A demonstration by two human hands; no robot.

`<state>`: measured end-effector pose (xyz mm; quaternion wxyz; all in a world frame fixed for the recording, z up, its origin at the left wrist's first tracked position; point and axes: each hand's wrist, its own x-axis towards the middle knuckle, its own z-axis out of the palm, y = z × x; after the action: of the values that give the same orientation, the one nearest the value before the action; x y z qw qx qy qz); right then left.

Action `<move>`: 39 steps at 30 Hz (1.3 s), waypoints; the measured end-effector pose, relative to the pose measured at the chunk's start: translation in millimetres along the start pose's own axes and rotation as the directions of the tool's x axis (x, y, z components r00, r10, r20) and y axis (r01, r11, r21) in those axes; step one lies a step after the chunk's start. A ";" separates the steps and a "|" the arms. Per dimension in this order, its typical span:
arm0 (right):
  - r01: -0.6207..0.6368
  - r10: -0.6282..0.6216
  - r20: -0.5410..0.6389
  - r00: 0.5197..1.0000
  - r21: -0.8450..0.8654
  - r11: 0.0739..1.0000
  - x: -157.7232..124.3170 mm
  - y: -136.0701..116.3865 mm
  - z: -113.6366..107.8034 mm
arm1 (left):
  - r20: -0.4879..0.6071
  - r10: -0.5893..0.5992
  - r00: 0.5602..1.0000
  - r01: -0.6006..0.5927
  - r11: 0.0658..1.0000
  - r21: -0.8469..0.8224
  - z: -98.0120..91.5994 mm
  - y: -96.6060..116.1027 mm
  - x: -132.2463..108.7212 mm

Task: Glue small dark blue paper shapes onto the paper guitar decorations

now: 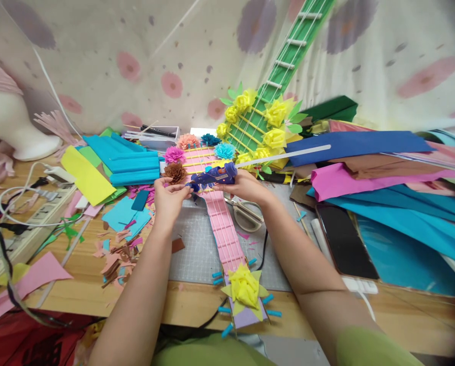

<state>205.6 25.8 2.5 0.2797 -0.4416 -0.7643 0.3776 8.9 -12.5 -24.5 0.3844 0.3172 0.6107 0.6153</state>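
My right hand (246,185) is wrapped round a blue hot glue gun (220,174), with a long whitish glue stick (284,156) sticking out of its back end. The fingers of my left hand (170,195) are pinched together at the gun's nozzle; what they hold, if anything, is too small to make out. Below both hands lies a pink paper guitar (225,229), its neck toward me and a yellow paper flower (245,287) on its head. Pompom-like paper flowers, among them a brown one (175,173) and a light blue one (225,150), edge its body.
A green paper guitar (288,61) with yellow flowers leans at the back. Scissors (246,213) lie on the grey cutting mat (193,254). Crepe paper (360,147) and a phone (347,241) are at right; paper scraps (121,259) and a power strip (37,223) at left.
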 end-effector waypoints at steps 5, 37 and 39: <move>0.033 -0.033 0.000 0.999 -0.022 0.999 0.2 -0.7 1.2 | 0.023 0.030 0.999 -0.029 0.999 -0.020 -0.3 -4.6 1.2; -0.067 0.129 -0.342 0.931 0.186 0.980 3.0 26.6 -32.7 | 0.051 -0.366 0.929 0.368 0.929 -0.046 -1.7 -11.1 -3.8; -0.069 0.136 -0.349 0.927 0.197 0.978 3.5 26.6 -31.9 | 0.071 -0.373 0.925 0.377 0.925 -0.045 -1.6 -11.4 -2.7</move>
<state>240.7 48.0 -1.3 0.4340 -0.5156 -0.6382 0.3723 9.9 -16.1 -35.7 0.5226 0.2020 0.6300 0.5378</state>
